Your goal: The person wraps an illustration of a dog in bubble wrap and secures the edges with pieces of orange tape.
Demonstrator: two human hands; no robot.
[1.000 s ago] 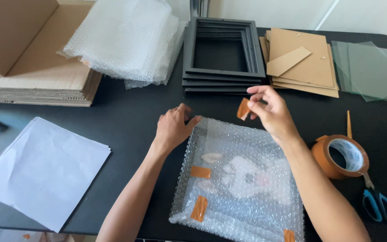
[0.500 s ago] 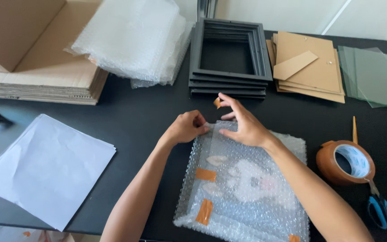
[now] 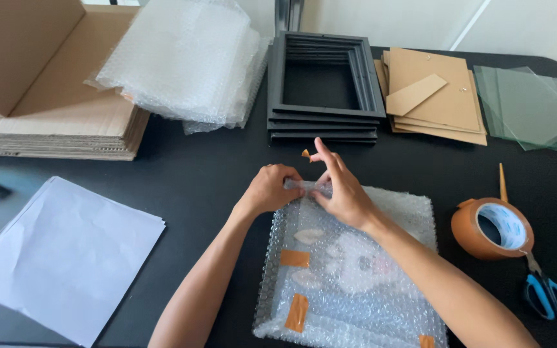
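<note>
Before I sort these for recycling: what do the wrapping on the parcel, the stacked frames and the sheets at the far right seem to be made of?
The wrapping looks like clear plastic bubble film, dotted with air pockets. The frames are matt black, perhaps wood or plastic; the finish hides which. The sheets look like glass: see-through, with greenish edges.

- A black table [image 3: 195, 174] with a matte top fills most of the view; its far right corner is rounded.
- A pale wall [image 3: 381, 22] runs behind the table's far edge.
- Soft, even light falls across the tabletop, leaving only faint shadows.
</note>
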